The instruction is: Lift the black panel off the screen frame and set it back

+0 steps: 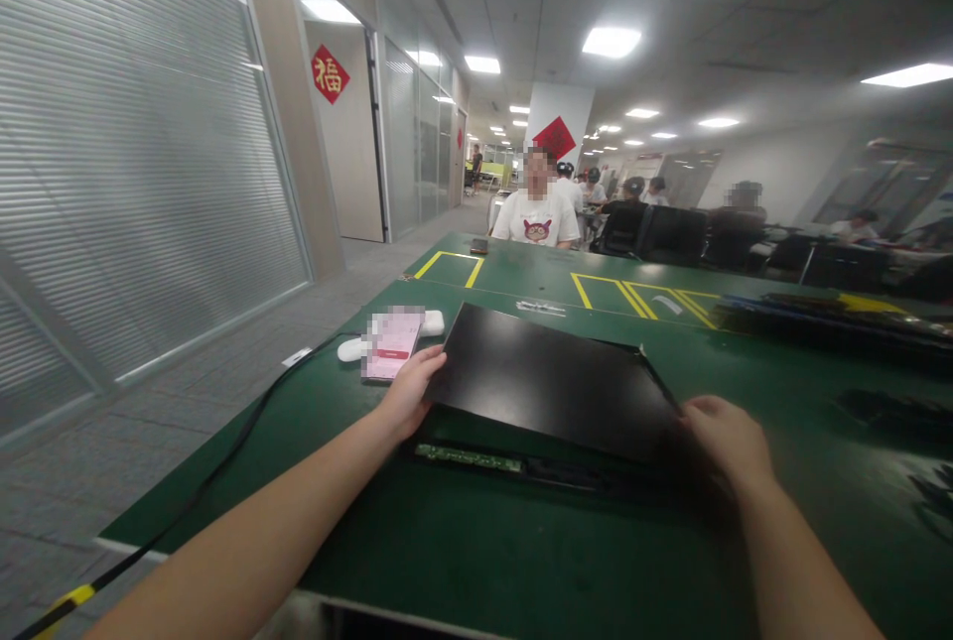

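Note:
A black flat screen panel (555,377) is held tilted above the table in front of me. My left hand (418,384) grips its left edge, thumb on top and the other fingers underneath. At the right edge, my right hand (726,437) is closed with its fingertips pinching the panel's side, next to a thin dark frame strip. Below the panel's near edge lies a black frame, partly covered, with a narrow green circuit board (469,458) in it. Just left of my left hand, a phone with a lit pink screen (394,347) leans on a white stand (432,323).
The green table (298,481) carries yellow tape outlines (625,295). A black cable (245,432) runs along its left side. Dark flat parts (804,318) are stacked at the right. A person in a white T-shirt (536,221) sits across the table; others sit farther back.

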A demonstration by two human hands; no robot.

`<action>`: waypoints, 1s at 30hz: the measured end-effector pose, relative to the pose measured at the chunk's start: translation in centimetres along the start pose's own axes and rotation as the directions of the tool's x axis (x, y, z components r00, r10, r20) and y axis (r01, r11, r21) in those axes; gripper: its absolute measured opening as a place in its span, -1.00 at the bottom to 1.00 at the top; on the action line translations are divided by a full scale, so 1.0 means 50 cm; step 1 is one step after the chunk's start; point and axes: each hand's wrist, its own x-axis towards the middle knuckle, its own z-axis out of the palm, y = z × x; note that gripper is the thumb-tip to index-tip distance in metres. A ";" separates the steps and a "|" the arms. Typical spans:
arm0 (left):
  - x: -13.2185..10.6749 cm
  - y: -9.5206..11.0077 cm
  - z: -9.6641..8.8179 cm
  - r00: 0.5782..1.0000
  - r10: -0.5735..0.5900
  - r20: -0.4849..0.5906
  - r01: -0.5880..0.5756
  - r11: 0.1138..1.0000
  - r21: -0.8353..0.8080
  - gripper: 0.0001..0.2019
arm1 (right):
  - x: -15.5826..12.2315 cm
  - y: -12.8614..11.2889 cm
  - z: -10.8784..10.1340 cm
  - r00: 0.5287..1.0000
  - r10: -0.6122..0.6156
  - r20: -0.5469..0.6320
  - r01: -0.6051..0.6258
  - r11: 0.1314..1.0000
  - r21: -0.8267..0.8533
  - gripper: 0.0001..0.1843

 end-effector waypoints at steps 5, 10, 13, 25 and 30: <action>0.001 0.000 -0.002 0.998 0.021 0.064 -0.021 1.000 0.010 -0.57 | 0.001 0.000 0.000 1.000 -0.002 -0.001 0.002 1.000 -0.018 -0.71; 0.002 -0.003 -0.003 0.998 0.029 0.054 -0.032 0.998 0.054 -0.54 | 0.002 0.001 -0.001 1.000 0.001 0.014 -0.001 1.000 -0.031 -0.72; 0.002 -0.003 -0.002 0.998 0.029 0.048 -0.032 0.997 0.066 -0.56 | 0.004 0.004 0.000 1.000 0.008 0.020 -0.007 1.000 -0.031 -0.74; -0.018 0.026 0.014 0.999 0.044 0.028 -0.047 0.995 0.088 -0.59 | 0.003 -0.001 -0.003 0.999 -0.006 0.046 0.007 1.000 -0.024 -0.75; -0.010 0.020 0.007 0.999 0.042 0.015 -0.044 0.991 0.125 -0.63 | 0.005 0.003 -0.001 0.999 -0.014 0.040 0.015 0.999 -0.031 -0.73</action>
